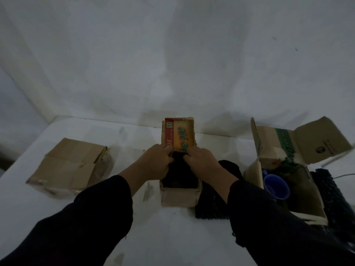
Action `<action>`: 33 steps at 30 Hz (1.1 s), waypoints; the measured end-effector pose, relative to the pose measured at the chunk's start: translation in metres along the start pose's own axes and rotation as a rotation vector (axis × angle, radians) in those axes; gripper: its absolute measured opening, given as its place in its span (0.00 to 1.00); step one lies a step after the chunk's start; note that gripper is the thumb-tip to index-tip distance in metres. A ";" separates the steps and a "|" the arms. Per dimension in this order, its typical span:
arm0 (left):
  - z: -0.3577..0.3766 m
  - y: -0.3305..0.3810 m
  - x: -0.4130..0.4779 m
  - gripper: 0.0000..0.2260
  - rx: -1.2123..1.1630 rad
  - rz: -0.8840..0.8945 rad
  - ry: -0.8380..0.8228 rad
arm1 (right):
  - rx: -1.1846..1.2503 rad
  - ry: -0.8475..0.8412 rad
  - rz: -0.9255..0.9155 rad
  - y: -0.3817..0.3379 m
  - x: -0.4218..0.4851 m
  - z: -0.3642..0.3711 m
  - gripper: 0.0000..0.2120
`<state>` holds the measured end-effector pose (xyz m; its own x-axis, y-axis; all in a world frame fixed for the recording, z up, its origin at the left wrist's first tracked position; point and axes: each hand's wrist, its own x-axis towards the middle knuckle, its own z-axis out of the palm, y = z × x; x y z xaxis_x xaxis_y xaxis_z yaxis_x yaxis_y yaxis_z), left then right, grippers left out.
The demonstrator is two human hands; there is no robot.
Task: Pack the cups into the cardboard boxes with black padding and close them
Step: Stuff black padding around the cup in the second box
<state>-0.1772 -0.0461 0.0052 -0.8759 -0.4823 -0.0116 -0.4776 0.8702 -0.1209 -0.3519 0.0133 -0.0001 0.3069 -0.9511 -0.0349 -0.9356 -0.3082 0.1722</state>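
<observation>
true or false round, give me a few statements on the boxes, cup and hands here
1. The left hand and right hand are both at the middle box. True.
2. The left box is open. False: its flaps are closed.
3. The blue cup sits in the middle box. False: it is in the right box.
4. The middle box's printed flap stands up. True.

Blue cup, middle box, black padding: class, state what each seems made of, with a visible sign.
Blue cup: glossy, perhaps glazed ceramic or plastic; smooth, even colour. Middle box: matt brown cardboard; frayed edges, printed flap. Black padding: seemingly soft foam or rubber; rows of bumps.
</observation>
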 end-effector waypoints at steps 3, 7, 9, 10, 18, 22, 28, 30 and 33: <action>0.000 -0.003 0.001 0.07 0.063 0.036 -0.060 | -0.052 0.018 -0.001 -0.003 0.002 0.002 0.15; -0.007 0.002 0.008 0.10 0.132 -0.039 -0.084 | -0.032 -0.001 0.070 -0.007 0.001 -0.001 0.12; -0.019 0.011 0.010 0.04 0.122 -0.052 -0.154 | -0.035 -0.023 0.087 -0.009 0.001 -0.006 0.10; -0.019 0.015 0.013 0.07 0.118 -0.070 -0.162 | -0.013 -0.037 0.085 -0.009 0.000 -0.007 0.08; -0.011 0.007 0.012 0.07 0.025 -0.055 -0.106 | -0.039 -0.106 0.076 -0.003 -0.007 -0.007 0.13; 0.000 -0.003 0.007 0.08 -0.099 -0.009 0.081 | -0.062 -0.174 0.097 -0.002 -0.005 -0.009 0.13; -0.004 0.002 0.007 0.09 -0.384 -0.261 0.171 | -0.002 -0.109 0.194 -0.010 -0.005 -0.009 0.13; -0.003 0.003 0.005 0.09 -0.389 -0.269 0.189 | 0.038 -0.053 0.231 -0.012 -0.005 -0.009 0.14; -0.001 0.006 0.008 0.09 -0.245 -0.198 0.169 | -0.017 0.013 0.239 -0.017 -0.002 -0.017 0.07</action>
<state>-0.1870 -0.0441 0.0054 -0.7536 -0.6387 0.1553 -0.6238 0.7694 0.1373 -0.3334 0.0212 0.0135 0.0794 -0.9966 0.0212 -0.9788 -0.0739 0.1908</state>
